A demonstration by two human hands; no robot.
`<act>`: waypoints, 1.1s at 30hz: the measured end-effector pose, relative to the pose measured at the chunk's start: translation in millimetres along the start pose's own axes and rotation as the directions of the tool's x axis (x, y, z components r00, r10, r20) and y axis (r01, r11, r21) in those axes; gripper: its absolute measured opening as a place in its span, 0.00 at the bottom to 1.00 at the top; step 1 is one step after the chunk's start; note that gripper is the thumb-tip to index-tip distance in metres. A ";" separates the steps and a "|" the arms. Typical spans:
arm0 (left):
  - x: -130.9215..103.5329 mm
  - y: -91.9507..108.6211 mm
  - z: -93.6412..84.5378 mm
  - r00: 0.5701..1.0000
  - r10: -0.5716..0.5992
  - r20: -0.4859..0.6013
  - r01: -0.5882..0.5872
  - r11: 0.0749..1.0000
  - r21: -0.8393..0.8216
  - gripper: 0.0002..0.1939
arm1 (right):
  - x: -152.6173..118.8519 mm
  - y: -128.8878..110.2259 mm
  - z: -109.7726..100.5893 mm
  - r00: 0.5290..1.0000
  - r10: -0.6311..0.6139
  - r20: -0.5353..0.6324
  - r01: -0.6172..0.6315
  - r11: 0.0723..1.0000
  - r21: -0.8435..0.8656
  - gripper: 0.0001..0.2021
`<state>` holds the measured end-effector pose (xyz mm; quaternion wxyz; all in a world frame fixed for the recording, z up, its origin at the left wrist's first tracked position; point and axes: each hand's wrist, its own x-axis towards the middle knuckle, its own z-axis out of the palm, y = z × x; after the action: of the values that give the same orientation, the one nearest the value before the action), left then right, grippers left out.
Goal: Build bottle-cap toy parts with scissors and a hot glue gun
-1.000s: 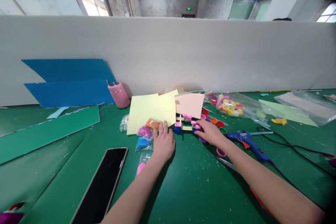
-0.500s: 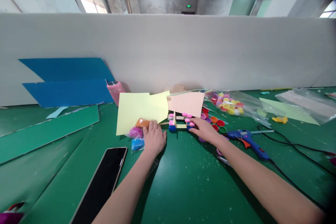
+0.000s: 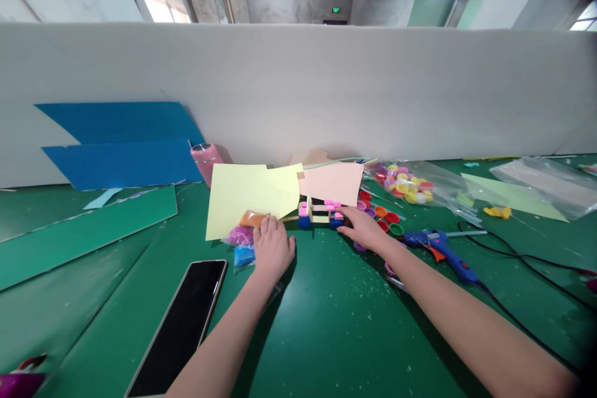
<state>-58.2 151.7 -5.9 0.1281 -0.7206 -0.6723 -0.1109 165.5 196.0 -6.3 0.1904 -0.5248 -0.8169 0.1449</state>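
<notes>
A small model point(image 3: 320, 214) of pale sticks with pink pieces and dark blue blocks stands on the green table in front of a pale pink sheet point(image 3: 332, 181). My right hand point(image 3: 362, 228) has its thumb and fingers at the model's right end, closed on it. My left hand point(image 3: 274, 241) rests palm down beside the bagged clay, fingers spread at the edge of the orange pack point(image 3: 250, 219). A purple pack point(image 3: 240, 236) and a blue pack point(image 3: 244, 256) lie to its left. A yellow sheet point(image 3: 252, 189) is behind.
A phone point(image 3: 181, 323) lies front left. A pink bottle point(image 3: 206, 163) stands near blue boards point(image 3: 124, 165). Small coloured cups point(image 3: 392, 218), a blue glue gun point(image 3: 441, 252) with its cable and a bag of colourful caps point(image 3: 408, 185) are on the right. A white partition point(image 3: 298, 90) runs behind.
The model has shifted slightly and tilted a little at my right hand's fingertips. My left hand has hardly moved.
</notes>
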 end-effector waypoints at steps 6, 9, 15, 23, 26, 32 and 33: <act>-2.0 -1.3 -0.6 1.000 -0.015 0.008 0.015 1.000 -0.005 0.19 | -10.4 -4.2 -11.2 0.999 0.036 -0.029 -0.034 0.998 0.051 0.13; -2.5 -1.2 -2.3 1.000 0.000 0.007 0.000 1.000 -0.020 0.16 | -21.1 -8.3 -24.0 0.996 0.051 -0.080 -0.046 0.997 0.059 0.13; -12.7 3.0 -23.0 0.998 0.063 0.004 -0.063 0.993 -0.101 0.15 | -60.7 -15.4 -53.1 0.967 0.098 -0.236 -0.085 0.994 0.062 0.12; -61.1 64.2 -45.6 0.905 0.424 0.036 -0.376 0.837 -0.397 0.14 | -134.5 -14.9 -71.6 0.841 0.307 -0.445 -0.306 0.949 0.077 0.12; -67.7 94.6 -38.6 0.850 0.526 0.020 -0.453 0.751 -0.481 0.18 | -157.8 -11.0 -66.3 0.810 0.381 -0.445 -0.383 0.919 0.091 0.13; -56.5 128.2 -31.8 0.792 0.610 -0.036 -0.510 0.627 -0.589 0.20 | -208.6 5.4 -45.8 0.893 0.377 -0.245 -0.374 0.925 0.059 0.12; -55.5 129.3 -31.6 0.791 0.610 -0.041 -0.507 0.617 -0.602 0.20 | -217.1 8.2 -42.6 0.917 0.334 -0.218 -0.339 0.941 0.016 0.12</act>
<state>67.2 80.8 0.8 -0.1285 -0.9034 -0.3538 -0.2053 273.5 2.8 -6.6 0.2451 -0.6721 -0.6903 0.1079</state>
